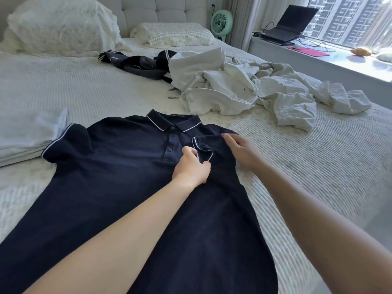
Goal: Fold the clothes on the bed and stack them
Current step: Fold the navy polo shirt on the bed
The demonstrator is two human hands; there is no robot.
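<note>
A navy polo shirt (pixel 118 177) with white trim lies front up on the bed (pixel 318 166), collar away from me. Its right sleeve is folded in over the chest. My left hand (pixel 191 166) pinches that sleeve's white-trimmed cuff near the button placket. My right hand (pixel 239 151) rests flat with straight fingers on the folded shoulder edge. The shirt's left sleeve (pixel 65 143) lies spread out to the side. My forearms cover part of the lower shirt.
A folded white garment (pixel 27 134) lies at the left, touching the spread sleeve. A heap of white clothes (pixel 244 88) and a dark garment (pixel 135 64) lie farther up the bed. Pillows (pixel 63 26), a fan (pixel 221 22) and a laptop (pixel 290 24) stand beyond.
</note>
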